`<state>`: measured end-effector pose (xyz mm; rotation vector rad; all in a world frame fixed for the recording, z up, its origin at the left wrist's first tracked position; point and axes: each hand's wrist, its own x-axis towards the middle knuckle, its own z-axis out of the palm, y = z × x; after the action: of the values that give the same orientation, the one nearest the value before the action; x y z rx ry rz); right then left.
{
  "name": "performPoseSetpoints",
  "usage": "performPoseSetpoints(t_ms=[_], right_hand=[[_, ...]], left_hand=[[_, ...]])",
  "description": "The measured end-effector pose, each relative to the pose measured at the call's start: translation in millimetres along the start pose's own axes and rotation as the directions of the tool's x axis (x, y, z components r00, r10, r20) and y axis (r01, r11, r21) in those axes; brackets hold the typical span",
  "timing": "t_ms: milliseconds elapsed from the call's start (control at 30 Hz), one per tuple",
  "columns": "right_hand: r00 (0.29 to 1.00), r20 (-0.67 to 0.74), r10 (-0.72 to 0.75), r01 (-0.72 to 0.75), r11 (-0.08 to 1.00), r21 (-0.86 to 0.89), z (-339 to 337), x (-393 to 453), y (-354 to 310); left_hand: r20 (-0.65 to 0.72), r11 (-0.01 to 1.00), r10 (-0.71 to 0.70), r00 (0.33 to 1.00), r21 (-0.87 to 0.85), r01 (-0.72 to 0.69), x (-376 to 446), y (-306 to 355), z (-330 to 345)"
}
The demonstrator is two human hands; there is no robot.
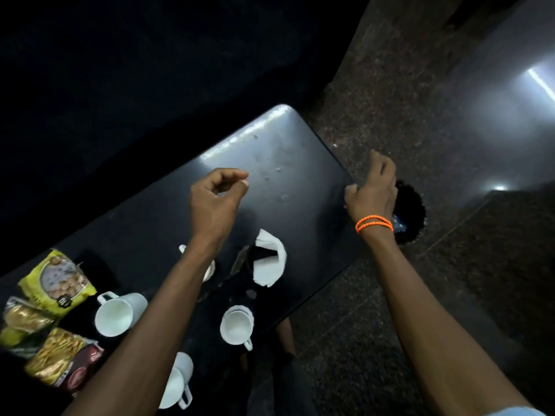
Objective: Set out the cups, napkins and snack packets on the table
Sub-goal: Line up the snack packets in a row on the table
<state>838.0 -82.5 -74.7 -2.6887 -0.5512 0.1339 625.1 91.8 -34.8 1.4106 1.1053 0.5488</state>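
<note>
Both your hands — left hand (214, 202) and right hand (372, 190) — hover loosely curled and empty above the dark table (270, 151), with cups (235, 325), napkins (268, 259) and snack packets (57, 283) crowded below your forearms — a careless sweep could topple a cup.

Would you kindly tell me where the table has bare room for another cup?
The far end of the table, beyond the napkins and under the left hand, is bare. The near end is crowded with cups and snack packets.
</note>
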Motion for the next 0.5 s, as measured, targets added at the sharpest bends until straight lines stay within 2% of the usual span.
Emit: performPoseSetpoints(t_ms=[167,300,400,500], right_hand=[[0.991,-0.012,-0.136,0.133,0.943,0.305,11.0,-31.4,-121.2],[0.964,0.015,-0.265,0.226,0.847,0.481,38.0,-88.8,-224.3],[0.902,0.136,-0.409,0.274,0.789,0.550,63.2,-152.9,-284.2],[0.806,0.299,-0.511,0.256,0.756,0.602,85.8,-228.0,-318.6]], left_hand=[[-0.178,0.999,-0.018,0.984,0.023,0.022,-13.3,-19.5,-70.1],[-0.357,0.997,-0.038,0.933,0.054,0.062,-37.7,-49.4,-148.7],[-0.518,0.993,-0.053,0.854,0.060,0.099,-65.3,-74.6,-209.4],[-0.686,0.983,-0.117,0.719,0.025,0.183,-98.4,-105.0,-261.5]])
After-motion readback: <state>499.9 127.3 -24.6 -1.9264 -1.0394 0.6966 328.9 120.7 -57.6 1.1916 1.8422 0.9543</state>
